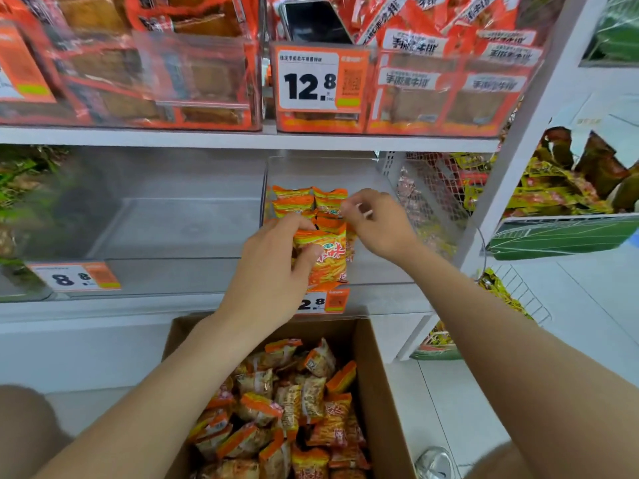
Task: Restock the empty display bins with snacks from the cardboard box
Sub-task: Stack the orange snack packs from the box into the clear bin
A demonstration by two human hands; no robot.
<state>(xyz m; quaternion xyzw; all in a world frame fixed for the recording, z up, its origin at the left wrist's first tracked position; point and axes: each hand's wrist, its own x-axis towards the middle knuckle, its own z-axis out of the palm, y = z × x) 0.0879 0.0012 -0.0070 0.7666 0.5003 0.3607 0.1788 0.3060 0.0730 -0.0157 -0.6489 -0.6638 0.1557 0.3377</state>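
Notably, left hand (269,271) holding packet (328,259) half-covers price tag (332,301).

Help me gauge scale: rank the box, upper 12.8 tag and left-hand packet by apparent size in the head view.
1. box
2. 12.8 tag
3. packet, partly covered by the left hand, so its rank is tentative.

Bright, even shop lighting with barely any shadows, soft white glare on the clear bin fronts (193,63) up top, motion smear along the left edge and the upper packets (449,15), heavy wide-angle lean on the shelf post (539,98) -- sharpest around the big price tag (311,81).
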